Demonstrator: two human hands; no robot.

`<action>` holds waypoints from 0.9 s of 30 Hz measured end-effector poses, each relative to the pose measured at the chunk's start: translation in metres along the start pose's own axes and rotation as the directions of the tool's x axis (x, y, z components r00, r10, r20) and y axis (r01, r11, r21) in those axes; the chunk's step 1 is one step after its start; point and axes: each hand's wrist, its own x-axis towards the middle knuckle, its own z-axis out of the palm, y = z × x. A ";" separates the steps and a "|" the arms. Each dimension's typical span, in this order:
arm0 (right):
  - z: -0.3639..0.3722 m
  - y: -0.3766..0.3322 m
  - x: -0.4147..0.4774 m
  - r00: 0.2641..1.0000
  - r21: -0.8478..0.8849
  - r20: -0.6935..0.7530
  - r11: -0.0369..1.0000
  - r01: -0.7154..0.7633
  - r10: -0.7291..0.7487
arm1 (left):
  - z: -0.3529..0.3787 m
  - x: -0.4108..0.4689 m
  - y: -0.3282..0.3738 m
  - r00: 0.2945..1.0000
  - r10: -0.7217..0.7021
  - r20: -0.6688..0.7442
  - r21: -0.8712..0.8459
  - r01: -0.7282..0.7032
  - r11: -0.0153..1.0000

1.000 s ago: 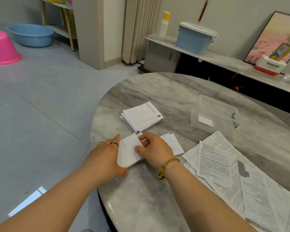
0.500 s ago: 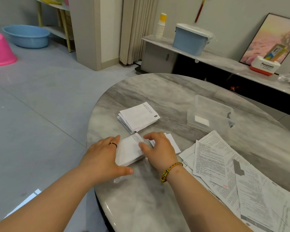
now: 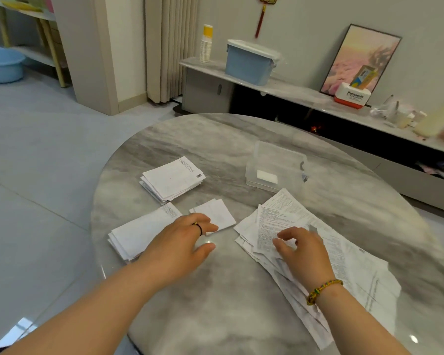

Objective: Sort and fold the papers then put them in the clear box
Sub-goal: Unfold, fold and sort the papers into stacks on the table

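The job looked roughly half done. Three lots of folded papers lay on the left half of the marble table [image 3: 228,290]: a squared stack of folded sheets [image 3: 172,179] toward the far left edge, a second folded stack [image 3: 139,233] at the left edge nearer the person, and a small pair of folded slips [image 3: 215,213] about midway across. The clear box [image 3: 280,155] stood open toward the far right, well apart from all three, with only one small white folded piece [image 3: 267,176] inside. So most of the boxing was left to do, and a loose pile of unfolded printed sheets [image 3: 349,267] spread from the middle of the table to its near right edge, waiting to be sorted and folded.

The left hand [image 3: 180,244] was over the table between the second stack and the small slips. Its fingers [image 3: 210,228] were stretched out and relaxed, gripping nothing, their tips at or just over the near edge of the slips, while the wrist covered a corner of the second stack.

The right hand [image 3: 303,252] rested on the unfolded pile near its left end, fingers [image 3: 286,233] loosely curled with the tips down on the top sheet. Whether thumb and finger had caught that sheet's edge could not be told. It seemed placed to take the next sheet.
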 end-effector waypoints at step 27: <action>0.008 0.032 0.021 0.972 0.081 -0.108 0.976 -0.200 0.208 | 0.050 0.018 0.023 0.958 -0.007 0.288 0.273 -0.075 0.959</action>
